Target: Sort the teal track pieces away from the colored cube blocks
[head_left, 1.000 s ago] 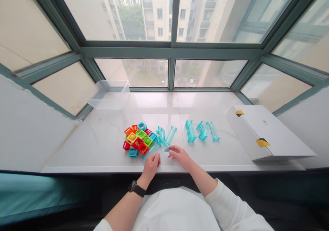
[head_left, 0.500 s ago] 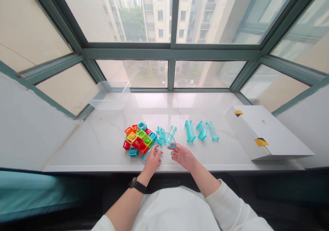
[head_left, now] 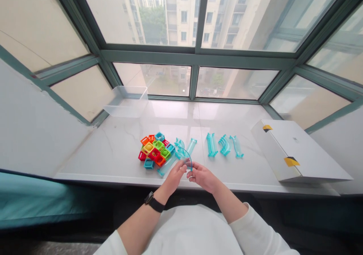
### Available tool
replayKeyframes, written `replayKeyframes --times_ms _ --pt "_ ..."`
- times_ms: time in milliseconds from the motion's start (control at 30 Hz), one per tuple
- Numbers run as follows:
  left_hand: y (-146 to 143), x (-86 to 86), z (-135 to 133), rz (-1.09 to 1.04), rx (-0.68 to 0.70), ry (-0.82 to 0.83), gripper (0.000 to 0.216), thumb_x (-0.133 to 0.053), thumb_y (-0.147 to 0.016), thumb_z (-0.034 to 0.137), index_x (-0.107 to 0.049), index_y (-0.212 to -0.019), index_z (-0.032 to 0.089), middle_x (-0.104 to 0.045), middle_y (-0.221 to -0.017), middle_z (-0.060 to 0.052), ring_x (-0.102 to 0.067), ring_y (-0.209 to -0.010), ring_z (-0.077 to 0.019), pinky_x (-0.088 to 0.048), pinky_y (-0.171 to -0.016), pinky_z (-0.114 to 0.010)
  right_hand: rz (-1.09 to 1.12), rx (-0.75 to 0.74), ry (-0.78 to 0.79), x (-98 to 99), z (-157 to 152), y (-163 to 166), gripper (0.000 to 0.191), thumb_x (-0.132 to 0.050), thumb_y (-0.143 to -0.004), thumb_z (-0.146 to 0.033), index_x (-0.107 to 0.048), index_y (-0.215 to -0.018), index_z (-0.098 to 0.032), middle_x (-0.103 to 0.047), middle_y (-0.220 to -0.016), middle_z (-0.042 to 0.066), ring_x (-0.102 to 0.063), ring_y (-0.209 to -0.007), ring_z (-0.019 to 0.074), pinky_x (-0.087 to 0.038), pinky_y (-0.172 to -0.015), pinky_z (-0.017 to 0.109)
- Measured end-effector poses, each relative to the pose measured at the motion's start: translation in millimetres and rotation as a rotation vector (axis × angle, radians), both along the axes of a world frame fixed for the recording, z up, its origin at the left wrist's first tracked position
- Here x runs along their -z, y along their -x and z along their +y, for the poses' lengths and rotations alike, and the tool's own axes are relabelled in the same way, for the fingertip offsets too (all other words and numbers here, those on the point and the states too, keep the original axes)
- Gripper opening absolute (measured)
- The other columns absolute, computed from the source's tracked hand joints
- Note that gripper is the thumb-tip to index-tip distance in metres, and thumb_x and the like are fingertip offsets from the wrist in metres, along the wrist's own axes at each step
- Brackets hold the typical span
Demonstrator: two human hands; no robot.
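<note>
A thin curved strip of clear teal marble-run track [head_left: 186,155] arcs up between my hands. My right hand [head_left: 202,176] pinches its lower end, and my left hand [head_left: 176,176] closes on it from the other side. Just behind my left hand, a straight clear track tube [head_left: 167,166] lies on the sill. A curved teal track piece [head_left: 179,149] and an upright-looking straight tube [head_left: 191,146] sit just beyond the strip. Left of these is a heap of multicoloured magnetic tile cubes [head_left: 154,152].
Several teal track pieces [head_left: 225,145] lie in a row on the white marble sill [head_left: 113,153]. A clear plastic bin [head_left: 126,102] stands at the back left, and a white cardboard box [head_left: 295,151] with yellow tape lies to the right. Window frames rise behind.
The thin curved strip has risen from my right hand's grip into a clear arc between my hands. My left hand has moved right onto it. The view has tilted slightly.
</note>
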State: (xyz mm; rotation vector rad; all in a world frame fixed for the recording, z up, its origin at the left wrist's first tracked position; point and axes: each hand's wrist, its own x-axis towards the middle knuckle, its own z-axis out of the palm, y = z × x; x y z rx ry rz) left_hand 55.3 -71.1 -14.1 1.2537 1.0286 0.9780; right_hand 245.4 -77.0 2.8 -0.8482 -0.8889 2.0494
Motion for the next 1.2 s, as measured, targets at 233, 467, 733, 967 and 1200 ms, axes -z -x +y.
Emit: replayKeyframes --times_ms 233,467,733,967,1200 --pt "-18 -24.3 0 -0.015 -0.027 0.048 0.043 -0.060 -0.096 0.050 -0.069 -0.125 0.019 -0.074 -0.128 -0.011 -0.067 -0.120 -0.0276 -0.052 -0.106 -0.042 -0.133 -0.005 -0.147 -1.9 -3 4 0.047 -0.074 -0.090 -0.057 -0.067 -0.126 -0.028 -0.070 -0.107 0.004 -0.070 -0.092 0.0180 -0.052 -0.080 0.031" --pt "-14 -32.5 5 0.219 -0.122 -0.106 0.032 -0.048 -0.101 0.047 -0.067 -0.096 0.021 -0.077 -0.096 -0.006 -0.069 -0.096 -0.0233 -0.051 -0.090 -0.036 -0.697 0.151 -0.471 -15.4 -3 -4 0.028 -0.063 -0.096 -0.050 -0.069 -0.108 -0.025 -0.076 -0.101 0.004 -0.071 -0.094 0.0215 -0.054 -0.083 0.034" --pt "-23 -44.3 -7 0.417 0.047 -0.234 0.035 -0.047 -0.105 0.045 -0.053 -0.077 0.024 -0.067 -0.069 -0.001 -0.062 -0.064 -0.0187 -0.038 -0.063 -0.030 -0.932 0.324 -0.614 -43.1 0 -8 0.022 -0.060 -0.098 -0.045 -0.066 -0.104 -0.024 -0.062 -0.069 -0.004 -0.059 -0.064 0.0167 -0.044 -0.065 0.029" --pt "-34 -47.6 -15 0.612 0.116 -0.408 0.039 -0.050 -0.104 0.043 -0.057 -0.070 0.024 -0.059 -0.062 -0.001 -0.049 -0.057 -0.0181 -0.026 -0.059 -0.032 -1.090 0.440 -0.693 -50.5 6 -18 0.048 -0.047 -0.105 -0.053 -0.064 -0.071 -0.023 -0.069 -0.068 0.001 -0.062 -0.067 0.0181 -0.039 -0.065 0.029" --pt "-34 -52.1 -19 0.650 0.165 -0.391 0.037 -0.047 -0.106 0.045 -0.064 -0.080 0.024 -0.062 -0.064 -0.002 -0.052 -0.057 -0.0180 -0.029 -0.059 -0.031 -1.168 0.398 -0.682 -49.4 4 -25 0.056 -0.042 -0.107 -0.056 -0.063 -0.066 -0.024 -0.067 -0.062 0.001 -0.063 -0.062 0.0180 -0.038 -0.064 0.029"
